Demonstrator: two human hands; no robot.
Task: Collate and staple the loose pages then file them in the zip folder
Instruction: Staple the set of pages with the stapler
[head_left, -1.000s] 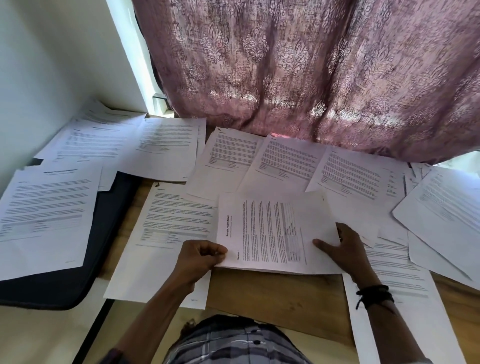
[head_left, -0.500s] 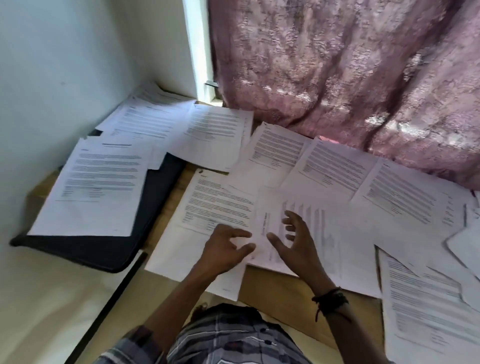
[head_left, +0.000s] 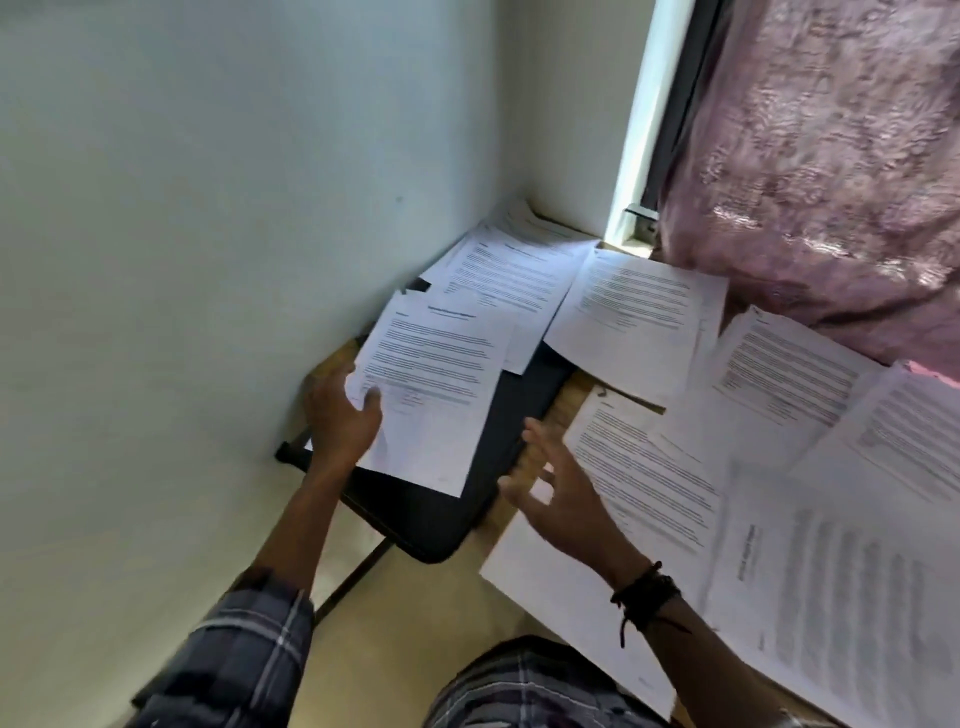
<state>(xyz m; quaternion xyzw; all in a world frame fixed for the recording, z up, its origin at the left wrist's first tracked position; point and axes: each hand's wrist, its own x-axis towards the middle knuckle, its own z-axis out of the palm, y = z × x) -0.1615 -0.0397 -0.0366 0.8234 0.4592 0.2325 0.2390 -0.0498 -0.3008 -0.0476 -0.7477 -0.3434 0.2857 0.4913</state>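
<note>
Thumb of left hand (head_left: 340, 415) clamps a printed white page (head_left: 436, 374) over the black fabric zip folder (head_left: 431, 514); right hand (head_left: 561, 504) hovers beside it, fingers spread, empty

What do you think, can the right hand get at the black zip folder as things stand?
Probably yes. The right hand is open, empty and right beside the black zip folder, with nothing between them. Its near corner is bare; the left hand holds a page over its far part.

Loose printed white pages (head_left: 639, 322) across the desk (head_left: 569, 402), one sheet (head_left: 441, 379) over the black zip folder (head_left: 421, 517)
</note>
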